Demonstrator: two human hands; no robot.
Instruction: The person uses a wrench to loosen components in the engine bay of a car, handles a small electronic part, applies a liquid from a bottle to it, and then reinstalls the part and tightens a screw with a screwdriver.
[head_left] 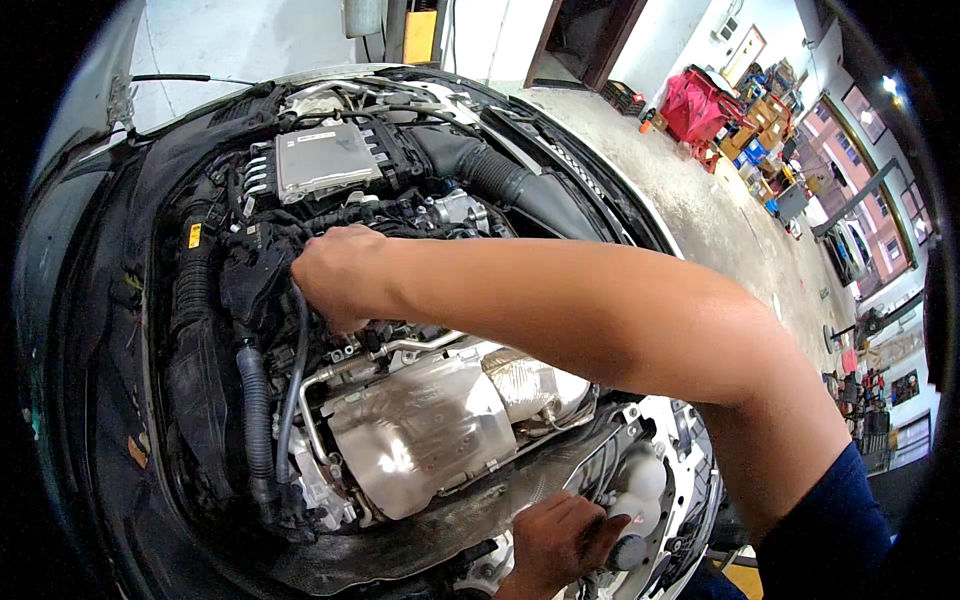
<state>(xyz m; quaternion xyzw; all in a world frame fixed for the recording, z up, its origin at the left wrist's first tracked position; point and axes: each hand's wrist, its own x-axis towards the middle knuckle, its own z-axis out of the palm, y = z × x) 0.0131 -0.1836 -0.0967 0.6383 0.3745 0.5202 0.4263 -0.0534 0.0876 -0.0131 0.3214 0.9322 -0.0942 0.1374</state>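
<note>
Head view. Engine bay (pixel 395 570) seen from its near edge; both hands reached into it.

Right hand (pixel 342 275) bent over the middle of the bay, toward its left edge, fingers drawn together; whether anything is gripped cannot be told, as the fingertips are hidden. Smooth dark hose (pixel 292 395) seen just below it, run down toward the near left corner. Left hand (pixel 555 540) curled at the near edge, beside the white reservoir (pixel 640 490) in the near right corner; its grip is likewise not shown.

Risks, as judged: hose could be kinked or pulled loose if tugged sideways by the right hand. Right forearm could be scraped or burned if lowered onto the large heat shield (pixel 420 435), should that be hot. A small part could be lost among the pipes if released unseen. Reservoir could be knocked by the left wrist.

Counted: hands, two; smooth hose by the right hand, one; large shield, one; crinkled shield (pixel 530 385), one; flat silver module (pixel 325 160), one; reservoir, one; yellow label (pixel 195 236), one.
</note>
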